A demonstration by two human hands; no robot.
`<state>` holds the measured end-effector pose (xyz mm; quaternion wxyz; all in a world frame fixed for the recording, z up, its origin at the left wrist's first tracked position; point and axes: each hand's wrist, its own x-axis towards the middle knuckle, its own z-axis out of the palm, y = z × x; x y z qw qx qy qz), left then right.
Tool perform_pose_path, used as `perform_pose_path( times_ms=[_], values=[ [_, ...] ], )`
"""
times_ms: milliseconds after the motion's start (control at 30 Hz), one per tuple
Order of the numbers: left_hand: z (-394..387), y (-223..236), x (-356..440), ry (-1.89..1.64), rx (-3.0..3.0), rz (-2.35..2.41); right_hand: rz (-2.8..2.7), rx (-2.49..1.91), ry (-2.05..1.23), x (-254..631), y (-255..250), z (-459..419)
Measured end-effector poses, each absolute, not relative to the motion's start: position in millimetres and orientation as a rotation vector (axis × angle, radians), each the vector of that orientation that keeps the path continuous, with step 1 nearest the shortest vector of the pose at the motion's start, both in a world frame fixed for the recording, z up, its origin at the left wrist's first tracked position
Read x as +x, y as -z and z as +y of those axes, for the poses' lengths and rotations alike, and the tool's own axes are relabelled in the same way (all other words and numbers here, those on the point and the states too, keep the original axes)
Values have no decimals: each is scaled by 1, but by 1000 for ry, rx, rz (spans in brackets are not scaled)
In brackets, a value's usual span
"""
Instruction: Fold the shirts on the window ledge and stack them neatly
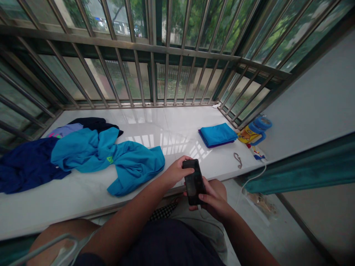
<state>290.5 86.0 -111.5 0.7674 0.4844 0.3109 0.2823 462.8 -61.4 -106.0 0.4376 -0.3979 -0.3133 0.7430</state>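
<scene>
A black phone [194, 181] is held in front of me, above the front edge of the white sill [166, 129]. My right hand [215, 197] wraps around its lower part from underneath, fingers closed on it. My left hand [174, 171] grips its upper left corner, thumb on the top edge. A thin white cable [249, 181] hangs from the sill's right end toward the phone.
Crumpled clothes lie on the sill's left: a light blue shirt [111, 157], a dark blue garment [24, 166] and a black one [94, 123]. A folded blue cloth [217, 135] lies at the right, near a metal hook [237, 159] and a blue-yellow toy [255, 131]. Window bars [149, 74] close the back.
</scene>
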Motion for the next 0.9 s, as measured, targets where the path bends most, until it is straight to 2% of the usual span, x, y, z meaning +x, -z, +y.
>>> perform_pose_path(
  times_ms=[900],
  values=[
    [90, 106, 293, -669, 992, 722, -773, -935, -1834, 454, 105, -62]
  ],
)
